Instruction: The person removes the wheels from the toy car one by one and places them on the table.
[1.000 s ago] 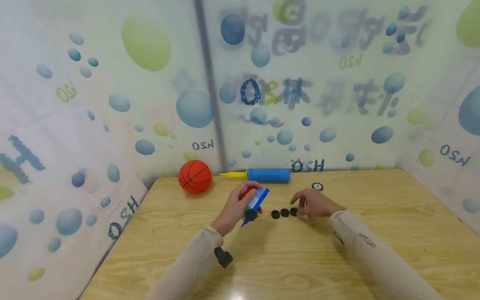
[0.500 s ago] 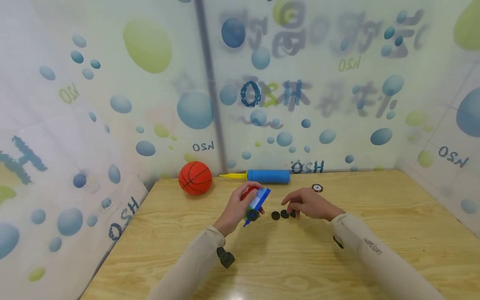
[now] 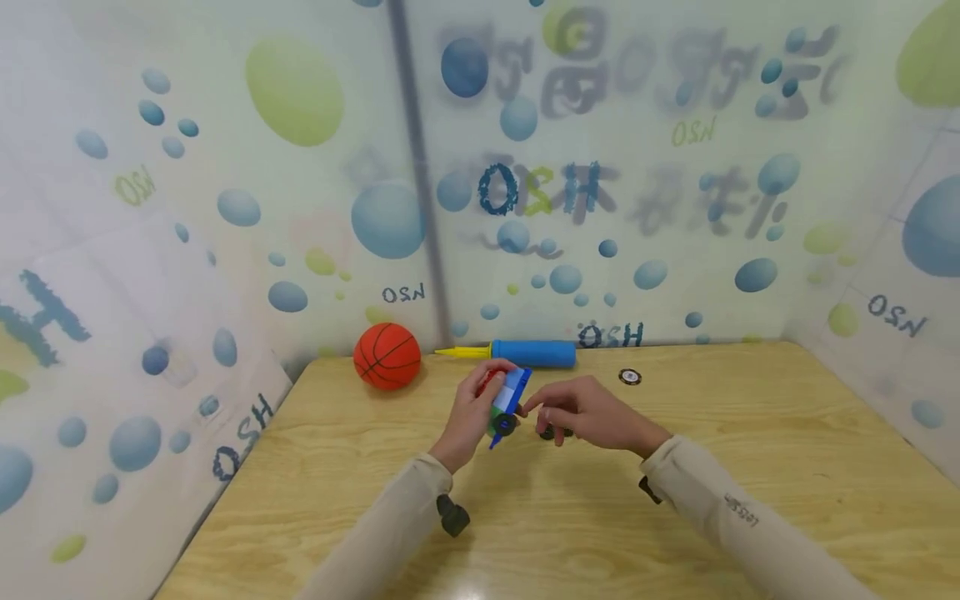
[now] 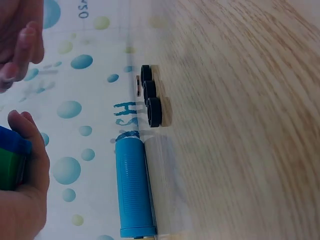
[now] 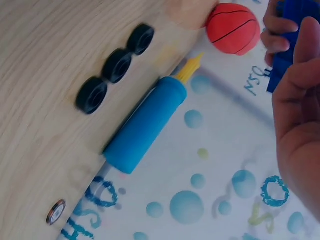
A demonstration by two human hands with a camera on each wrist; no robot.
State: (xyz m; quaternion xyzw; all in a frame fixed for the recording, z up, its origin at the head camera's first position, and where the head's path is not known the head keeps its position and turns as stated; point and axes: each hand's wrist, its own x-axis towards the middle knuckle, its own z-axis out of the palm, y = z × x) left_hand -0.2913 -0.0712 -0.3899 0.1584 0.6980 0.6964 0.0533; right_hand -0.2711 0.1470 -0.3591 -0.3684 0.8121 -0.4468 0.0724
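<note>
Left hand is curled around a toy block car, held lifted above the tabletop a little back of its middle, toward the far edge. The car is built of blue, red and green blocks, with one black wheel fitted at its lower end. Its long axis stands steep, tilted: top end leans up and to the right, lower end points down toward the near edge. Right hand is just to the right of the car, fingertips at or nearly at its blue side; the fingers are loosely bent, and I cannot tell whether they pinch anything. Three loose black wheels lie in a short row on the wood, touching or nearly so, under and just behind the right hand; in the head view only one or two show below the knuckles. No containers in sight. Along the far edge lies a blue hand pump, long axis parallel to that edge, its yellow nozzle pointing left toward an orange toy basketball near the far left corner. A small round token lies flat right of the pump, apart from the wheels. Both forearms wear beige sleeves.
</note>
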